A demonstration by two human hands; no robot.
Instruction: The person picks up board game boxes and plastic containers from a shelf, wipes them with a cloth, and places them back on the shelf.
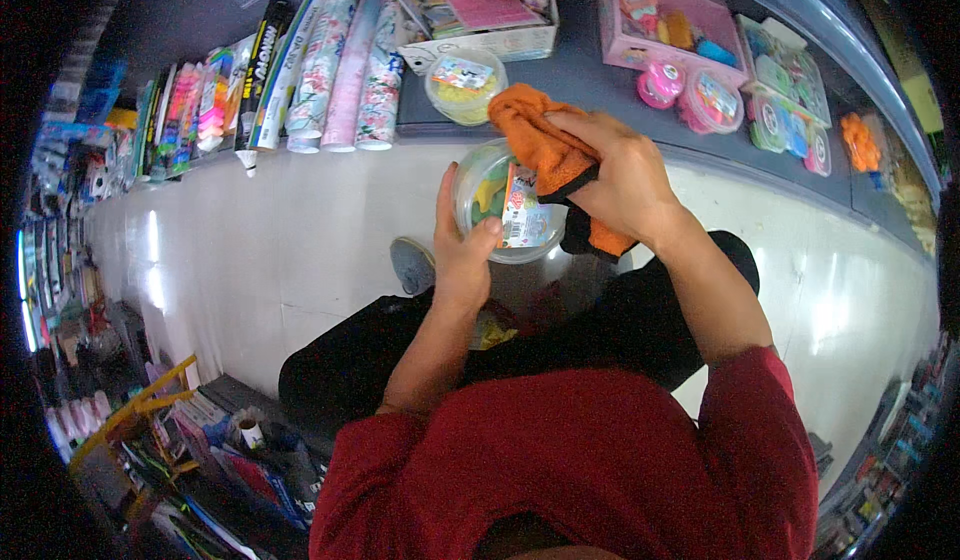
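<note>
My left hand (469, 248) grips the near left side of a round clear plastic tub (484, 185), its thumb on the lid. Green and yellow contents show through, and a printed label lies across the lid. An orange cloth with black edging (536, 140) is bunched in my right hand (626, 177). The cloth hangs over the tub's upper right part and hides some of the label. Just beyond, a second tub with yellow contents (465, 91) stands at the front of the grey shelf (435, 132).
Wrapping paper rolls (341, 72) stick out on the shelf's left. A white box of packets (480, 46) and a pink toy box (675, 53) stand behind. Small tubs (712, 102) line the right edge. Below is the pale tiled floor (225, 245); stocked shelving (247, 470) is at lower left.
</note>
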